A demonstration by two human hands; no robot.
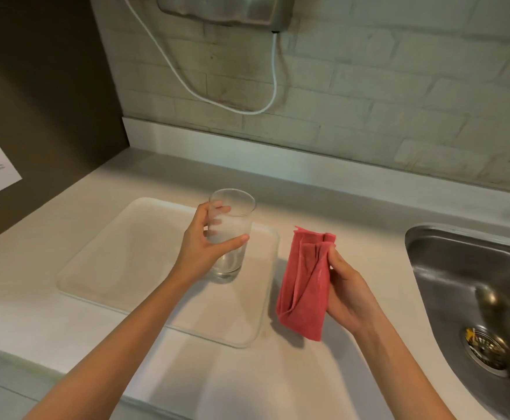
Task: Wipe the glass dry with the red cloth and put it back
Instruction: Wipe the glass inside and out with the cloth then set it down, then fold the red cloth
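A tall clear glass stands upright, its base over the right part of a shallow pale tray. My left hand is wrapped around its middle, thumb across the front. I cannot tell whether the base touches the tray. To the right, my right hand pinches a folded red cloth, which hangs down just above the counter beside the tray's right edge. Glass and cloth are apart.
The white counter carries the tray. A steel sink with a drain sits at the right. A white cable loops down the brick wall behind, under a metal appliance. A dark panel with a paper sheet stands at the left.
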